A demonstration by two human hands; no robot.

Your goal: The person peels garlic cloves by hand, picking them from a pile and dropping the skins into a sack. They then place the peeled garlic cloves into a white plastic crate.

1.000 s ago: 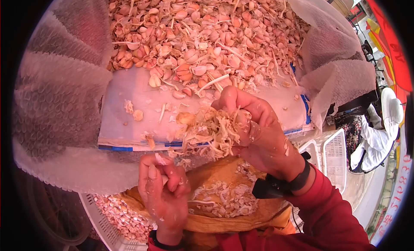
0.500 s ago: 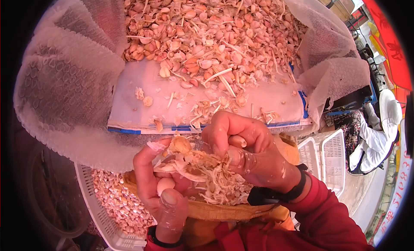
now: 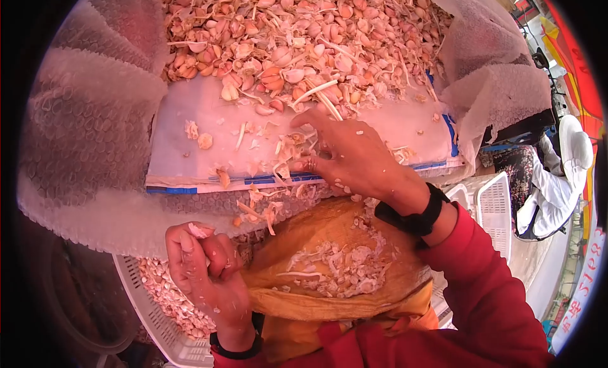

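Here my right hand [image 3: 345,154] lies palm-down with fingers spread on the white sheet [image 3: 190,159], fingertips touching loose garlic skins [image 3: 288,168] just below the big heap of garlic cloves [image 3: 297,45]. My left hand [image 3: 206,273] is curled shut, a bit of skin stuck at the thumb; whether it grips a clove I cannot tell. It hovers over the white basket [image 3: 149,311] of peeled cloves, beside the yellow cloth [image 3: 335,305] on my lap, strewn with peelings.
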